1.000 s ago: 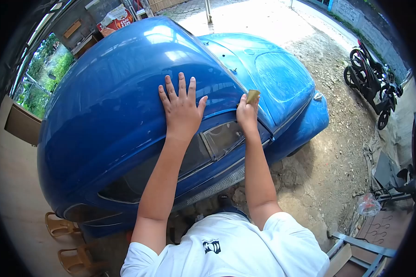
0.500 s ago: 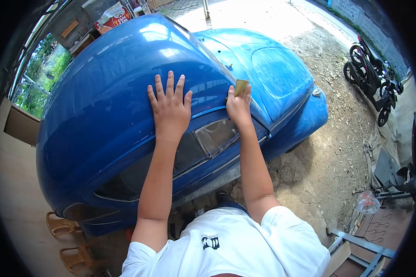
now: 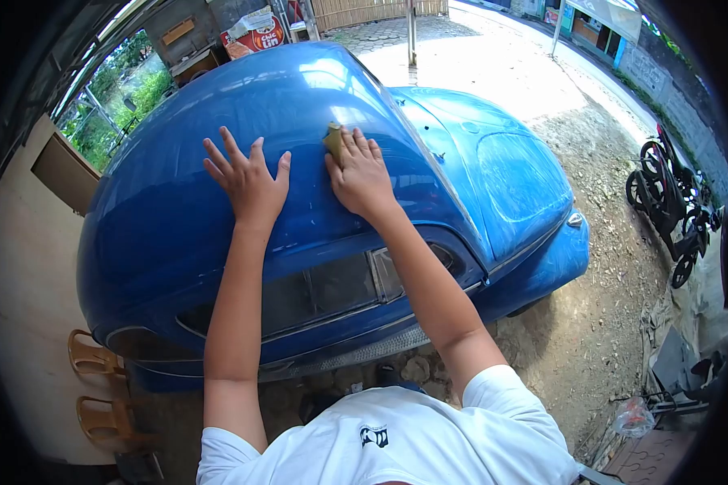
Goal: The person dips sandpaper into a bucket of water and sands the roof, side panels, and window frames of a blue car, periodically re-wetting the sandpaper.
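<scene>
A blue rounded car [image 3: 170,202] stands side-on before me, its glossy roof under both hands. My left hand [image 3: 253,187] is open over the roof, fingers spread, with nothing in it. To its right, my right hand [image 3: 362,174] lies against the roof with a folded piece of olive sandpaper [image 3: 332,140] under its fingers. Part of the sheet is hidden by that hand. Below my hands run the dark side windows [image 3: 344,284]. The bonnet [image 3: 518,174], at the right, has a dull, whitish, scuffed surface.
A motorcycle [image 3: 663,194] is parked on the dirt ground at the right. Two brown plastic chairs [image 3: 97,416] are by the wall on the left. A post [image 3: 412,36] rises beyond the car, and a clear plastic bag [image 3: 632,416] lies at the lower right.
My right hand has moved left from the roof's edge by the windscreen onto the roof, with the sandpaper. My left hand has shifted left, fingers more spread. The view has turned.
</scene>
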The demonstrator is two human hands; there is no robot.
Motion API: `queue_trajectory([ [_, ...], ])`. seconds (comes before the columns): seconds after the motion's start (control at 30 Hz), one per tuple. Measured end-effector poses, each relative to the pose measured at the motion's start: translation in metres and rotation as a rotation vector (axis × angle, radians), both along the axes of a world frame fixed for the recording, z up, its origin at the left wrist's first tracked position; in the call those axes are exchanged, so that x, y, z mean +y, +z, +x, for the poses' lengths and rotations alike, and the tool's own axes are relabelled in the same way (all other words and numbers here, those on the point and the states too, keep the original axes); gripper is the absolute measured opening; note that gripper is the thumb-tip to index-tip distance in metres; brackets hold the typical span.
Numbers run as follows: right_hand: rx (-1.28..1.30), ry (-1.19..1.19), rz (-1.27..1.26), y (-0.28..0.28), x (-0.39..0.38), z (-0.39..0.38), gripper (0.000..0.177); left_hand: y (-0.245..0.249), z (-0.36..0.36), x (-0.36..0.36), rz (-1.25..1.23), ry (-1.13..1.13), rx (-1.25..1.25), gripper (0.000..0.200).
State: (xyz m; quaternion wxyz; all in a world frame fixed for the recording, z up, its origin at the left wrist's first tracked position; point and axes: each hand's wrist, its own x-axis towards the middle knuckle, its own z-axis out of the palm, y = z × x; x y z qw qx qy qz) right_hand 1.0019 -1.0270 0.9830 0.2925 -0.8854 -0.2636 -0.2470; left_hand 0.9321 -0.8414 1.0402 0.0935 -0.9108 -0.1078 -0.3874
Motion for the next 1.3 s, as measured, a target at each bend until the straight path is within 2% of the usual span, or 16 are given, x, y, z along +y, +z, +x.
queue_trajectory([
  [0.07,-0.044,0.174,-0.049,0.008,0.014,-0.014,0.063,0.005,-0.001,0.025,0.050,0.133,0.010,0.066],
  [0.13,-0.021,0.285,-0.076,0.011,-0.005,-0.006,0.063,-0.003,-0.002,0.053,0.086,0.122,-0.013,0.072],
  [0.17,0.027,0.193,-0.116,0.012,-0.020,0.007,0.062,-0.007,-0.001,0.062,0.099,0.118,-0.026,0.075],
  [0.3,0.440,-0.292,0.202,0.000,-0.060,0.078,0.069,-0.004,-0.005,0.053,-0.062,0.096,-0.010,0.079],
  [0.37,0.362,-0.398,0.195,0.010,-0.036,0.066,0.068,-0.001,-0.003,0.049,-0.070,0.065,0.016,0.078],
  [0.5,-0.042,-0.090,-0.072,0.017,0.066,0.011,0.062,-0.010,0.002,0.050,-0.201,0.243,-0.021,0.073],
  [0.57,-0.076,0.021,-0.092,0.020,0.088,-0.012,0.061,-0.006,0.001,0.068,-0.410,0.051,-0.145,0.065],
  [0.63,-0.004,0.095,-0.103,0.028,0.065,-0.011,0.061,-0.001,-0.006,0.083,-0.530,-0.148,-0.224,0.058],
  [0.7,0.069,-0.092,-0.077,0.023,0.038,0.001,0.061,-0.001,-0.026,0.105,-0.574,-0.326,-0.257,0.051],
  [0.8,0.231,-0.410,0.106,0.003,-0.007,0.043,0.069,0.007,-0.068,0.164,-0.143,-0.077,-0.149,0.050],
  [0.87,0.260,-0.496,0.128,0.005,-0.003,0.039,0.070,0.005,-0.086,0.208,-0.166,-0.049,-0.142,0.051],
  [0.9,0.259,-0.553,0.124,0.010,0.008,0.033,0.070,0.008,-0.094,0.225,-0.177,-0.036,-0.141,0.051],
  [1.0,0.224,-0.511,0.097,0.020,0.054,0.009,0.071,0.000,-0.111,0.262,-0.287,0.090,-0.119,0.060],
  [1.13,0.116,-0.448,-0.028,0.034,0.143,-0.026,0.071,0.001,-0.112,0.260,-0.335,0.106,-0.144,0.063],
  [1.23,0.050,-0.328,-0.087,0.049,0.207,-0.053,0.068,0.000,-0.113,0.256,-0.331,0.115,-0.146,0.059],
  [1.3,-0.063,-0.074,-0.050,0.054,0.262,-0.086,0.066,-0.004,-0.113,0.260,-0.324,0.100,-0.161,0.056],
])
